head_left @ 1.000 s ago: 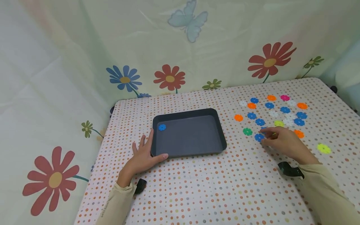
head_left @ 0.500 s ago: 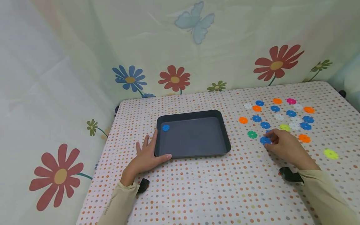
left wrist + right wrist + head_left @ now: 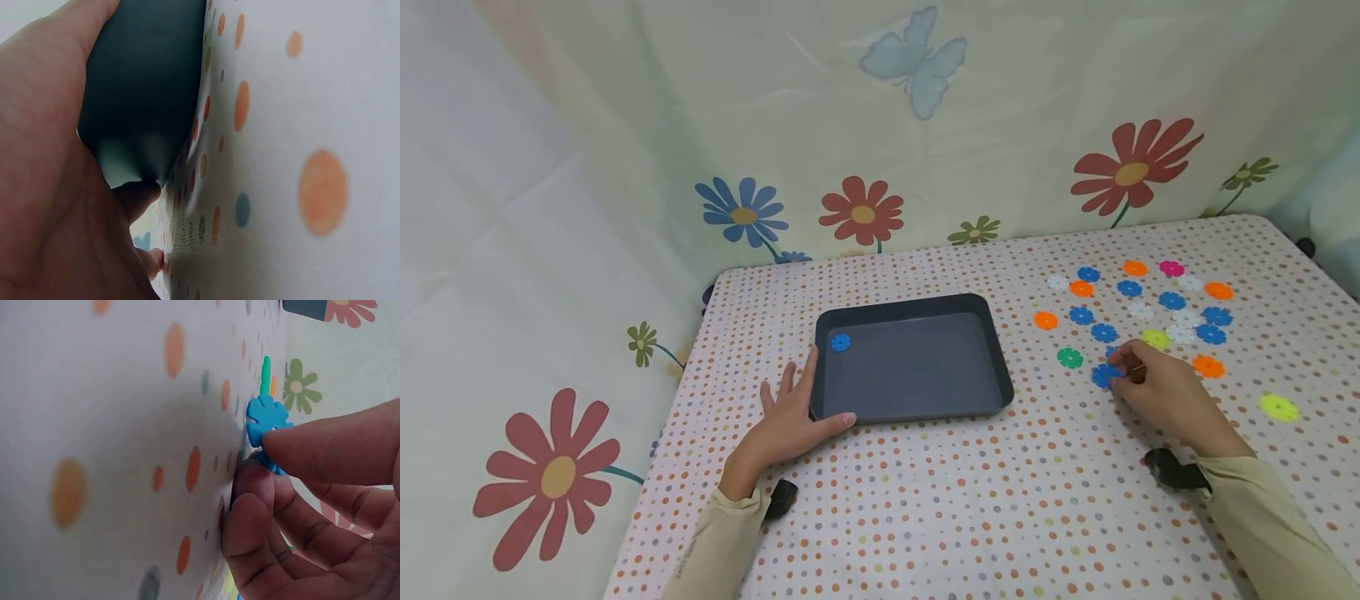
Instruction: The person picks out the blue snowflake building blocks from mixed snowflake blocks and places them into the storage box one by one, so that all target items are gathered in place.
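My right hand (image 3: 1163, 390) pinches a blue snowflake disc (image 3: 267, 419) between thumb and fingertips, and in the right wrist view the disc is tilted up on edge close to the tablecloth. Around that hand lie a green disc (image 3: 1070, 357), a yellow disc (image 3: 1156, 339) and an orange disc (image 3: 1208, 367). My left hand (image 3: 788, 423) rests with spread fingers against the near left corner of a dark grey tray (image 3: 917, 412), thumb along its front side. Inside the tray, near its far left corner, lies one blue disc (image 3: 840, 342).
More discs in blue, white, orange and pink are scattered behind the right hand, among them a pink disc (image 3: 1172, 268). A lone yellow disc (image 3: 1279, 407) lies at the right. The dotted tablecloth (image 3: 925, 500) meets a flowered curtain (image 3: 1015, 125) at the back.
The right thumb and fingers have closed on the blue disc and tipped it up slightly. The left hand stays at the tray. The head view has shifted a little.
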Motion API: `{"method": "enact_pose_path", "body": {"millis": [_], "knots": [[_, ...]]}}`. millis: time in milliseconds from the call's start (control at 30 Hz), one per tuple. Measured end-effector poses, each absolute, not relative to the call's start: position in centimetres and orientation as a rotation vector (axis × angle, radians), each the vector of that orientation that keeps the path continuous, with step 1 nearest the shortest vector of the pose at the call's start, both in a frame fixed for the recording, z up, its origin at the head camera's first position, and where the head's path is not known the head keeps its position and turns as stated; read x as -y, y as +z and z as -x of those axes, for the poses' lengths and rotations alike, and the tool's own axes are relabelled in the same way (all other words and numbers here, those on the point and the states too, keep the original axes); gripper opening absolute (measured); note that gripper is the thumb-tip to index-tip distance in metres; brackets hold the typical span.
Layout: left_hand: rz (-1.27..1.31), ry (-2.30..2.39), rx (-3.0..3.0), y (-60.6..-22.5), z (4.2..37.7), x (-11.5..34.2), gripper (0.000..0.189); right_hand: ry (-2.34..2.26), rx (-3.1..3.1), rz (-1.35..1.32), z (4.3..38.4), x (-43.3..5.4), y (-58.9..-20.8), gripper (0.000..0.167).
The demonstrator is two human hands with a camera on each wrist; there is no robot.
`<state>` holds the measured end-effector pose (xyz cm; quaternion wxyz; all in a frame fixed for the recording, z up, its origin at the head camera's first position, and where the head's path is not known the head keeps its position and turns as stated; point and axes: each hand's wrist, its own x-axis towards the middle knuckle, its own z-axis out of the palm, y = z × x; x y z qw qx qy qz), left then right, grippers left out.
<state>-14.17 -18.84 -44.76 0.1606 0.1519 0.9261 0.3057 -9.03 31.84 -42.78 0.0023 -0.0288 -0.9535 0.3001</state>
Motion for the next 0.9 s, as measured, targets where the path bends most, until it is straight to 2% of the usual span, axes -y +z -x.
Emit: {"method": "enact_pose_path", "body": {"millis": [400, 900], "knots": [[-0.437, 0.88, -2.648, -45.0, 14.3, 18.8, 0.121, 1.07, 2.912, 0.204, 9.2, -32.2, -42.7, 0.026], [-0.449, 0.898, -2.672, -45.1, 14.3, 18.8, 0.123, 1.439, 2.771, 0.113, 10.3, -29.4, -42.6, 0.031]]}}
